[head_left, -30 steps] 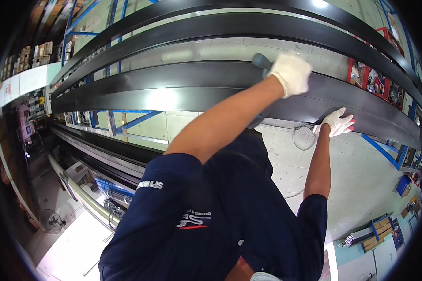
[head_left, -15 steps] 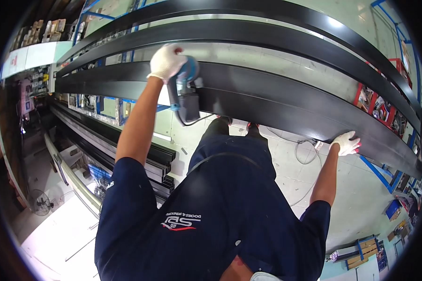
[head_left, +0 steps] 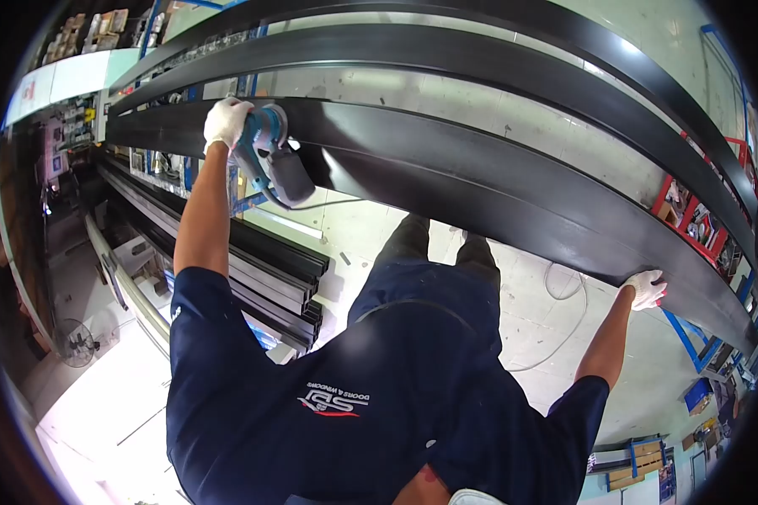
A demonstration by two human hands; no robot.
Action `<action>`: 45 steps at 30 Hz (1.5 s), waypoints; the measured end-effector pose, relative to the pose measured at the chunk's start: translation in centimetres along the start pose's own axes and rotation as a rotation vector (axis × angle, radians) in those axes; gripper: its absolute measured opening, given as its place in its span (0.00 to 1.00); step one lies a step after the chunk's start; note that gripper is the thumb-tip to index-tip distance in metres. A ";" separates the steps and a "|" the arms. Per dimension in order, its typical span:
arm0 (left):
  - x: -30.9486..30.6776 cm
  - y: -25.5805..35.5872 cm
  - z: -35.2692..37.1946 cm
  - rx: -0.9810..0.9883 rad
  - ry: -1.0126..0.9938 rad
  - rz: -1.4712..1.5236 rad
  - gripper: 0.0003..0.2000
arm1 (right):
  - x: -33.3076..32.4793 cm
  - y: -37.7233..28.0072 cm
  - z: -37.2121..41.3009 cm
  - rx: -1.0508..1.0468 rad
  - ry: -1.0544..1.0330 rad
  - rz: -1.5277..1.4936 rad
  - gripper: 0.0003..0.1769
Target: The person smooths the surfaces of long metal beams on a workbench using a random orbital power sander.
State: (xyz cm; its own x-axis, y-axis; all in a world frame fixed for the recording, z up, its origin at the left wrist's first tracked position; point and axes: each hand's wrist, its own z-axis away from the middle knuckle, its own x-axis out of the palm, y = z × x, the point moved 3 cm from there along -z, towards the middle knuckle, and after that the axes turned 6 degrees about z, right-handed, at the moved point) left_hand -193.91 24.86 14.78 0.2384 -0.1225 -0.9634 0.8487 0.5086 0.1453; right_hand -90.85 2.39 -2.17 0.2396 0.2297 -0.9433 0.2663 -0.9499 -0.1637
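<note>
My left hand (head_left: 226,123), in a white glove, is wrapped round the grip of a teal power sander (head_left: 265,130) with a dark dust box (head_left: 292,177). The sander sits on the left part of a long, wide black profile (head_left: 480,181). Near the profile's right end, my right hand (head_left: 647,289), also gloved in white with red at the fingertips, rests on its near edge with the fingers spread. A pale, glossy patch shows on the profile just right of the sander.
Two more black profiles (head_left: 446,52) run parallel beyond. Dark profiles (head_left: 269,273) are stacked at lower left. Red bins (head_left: 701,220) and blue rack legs (head_left: 689,337) stand at right. A cable (head_left: 583,311) lies on the floor. A fan (head_left: 76,343) is far left.
My left hand and the sander have moved left along the black profile. My right hand appears slightly lower and further right in the view, still on the profile's edge; the view itself has shifted somewhat.
</note>
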 end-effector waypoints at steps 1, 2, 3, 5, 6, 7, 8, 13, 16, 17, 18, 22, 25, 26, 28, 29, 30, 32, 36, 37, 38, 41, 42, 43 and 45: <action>0.0 1.9 1.5 -0.013 -0.009 0.024 0.21 | 0.6 0.5 -0.3 -0.012 0.001 -0.008 0.40; 0.6 3.4 2.6 0.007 -0.007 0.023 0.21 | 1.2 0.9 -0.7 -0.023 0.004 -0.018 0.40; 1.3 5.2 3.7 0.028 -0.004 0.023 0.21 | 1.6 1.2 -0.7 -0.032 0.016 -0.012 0.40; 2.1 10.5 7.1 0.054 -0.016 -0.022 0.22 | 3.1 2.1 -1.4 -0.081 0.028 -0.002 0.40; 2.7 12.9 8.7 0.109 -0.027 -0.002 0.21 | 1.2 0.8 -0.1 -0.019 0.006 -0.026 0.39; 3.4 15.8 10.7 0.160 -0.024 -0.019 0.21 | 2.8 1.8 -0.9 -0.107 0.040 0.008 0.38; 4.4 18.3 12.5 0.246 0.001 -0.003 0.21 | 2.0 1.5 -0.6 -0.074 0.021 0.004 0.38; 9.3 32.3 22.3 0.503 -0.042 0.048 0.20 | 0.2 -0.2 1.3 0.008 -0.049 -0.004 0.38; 11.9 40.6 28.7 0.709 -0.082 0.100 0.17 | -1.1 -0.8 2.0 0.028 -0.086 -0.016 0.38; 13.1 43.3 30.5 0.769 -0.104 0.107 0.16 | -1.9 -1.2 2.2 0.034 -0.109 -0.009 0.38; 14.2 45.9 32.4 0.826 -0.127 0.093 0.16 | -1.9 -1.2 2.3 0.030 -0.095 -0.020 0.38; 17.9 56.2 38.9 1.066 -0.161 0.120 0.14 | -1.4 -0.9 2.2 0.025 -0.089 -0.102 0.38; 19.9 62.9 42.4 1.179 -0.283 0.084 0.15 | -1.8 -1.0 2.2 0.045 -0.141 -0.125 0.39; 20.0 64.9 43.3 1.189 -0.287 0.083 0.15 | -1.6 -1.0 2.0 0.051 -0.158 -0.129 0.40; 20.7 67.8 44.3 1.228 -0.298 0.073 0.16 | -1.5 -0.9 1.9 0.061 -0.209 -0.124 0.41; 20.9 68.9 44.6 1.241 -0.293 0.069 0.16 | -1.6 -1.0 1.9 0.056 -0.207 -0.118 0.41; 21.2 69.5 44.6 1.246 -0.288 0.065 0.16 | -1.4 -0.9 1.9 0.052 -0.205 -0.110 0.41; 21.6 70.4 44.5 1.251 -0.273 0.061 0.16 | -1.2 -0.7 1.9 0.040 -0.200 -0.102 0.41; 20.5 67.5 42.0 1.229 -0.243 0.041 0.17 | -1.8 -1.2 2.0 0.054 -0.197 -0.122 0.40; 20.2 66.0 41.2 1.196 -0.242 0.034 0.18 | -1.9 -1.2 2.0 0.057 -0.197 -0.120 0.40; 19.7 64.1 40.2 1.181 -0.234 0.044 0.17 | -2.0 -1.2 2.0 0.061 -0.197 -0.119 0.40; 17.4 57.7 37.2 1.140 -0.196 0.015 0.15 | -1.7 -1.0 2.0 0.049 -0.170 -0.131 0.40; 16.8 55.4 35.9 1.119 -0.182 0.010 0.15 | -2.1 -1.1 2.1 0.055 -0.175 -0.131 0.40; 16.2 52.9 34.6 1.095 -0.166 0.006 0.15 | -2.3 -1.3 2.1 0.061 -0.170 -0.102 0.39; 14.1 47.8 31.6 1.012 -0.146 0.039 0.15 | -1.8 -1.1 2.0 0.052 -0.140 -0.108 0.39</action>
State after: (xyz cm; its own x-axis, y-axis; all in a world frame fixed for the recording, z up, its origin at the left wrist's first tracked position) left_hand -135.08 20.49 15.29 0.2720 -0.2580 -0.9270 0.8236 -0.4357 0.3630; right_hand -93.45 2.59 -0.90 0.0786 0.3022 -0.9500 0.2340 -0.9319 -0.2771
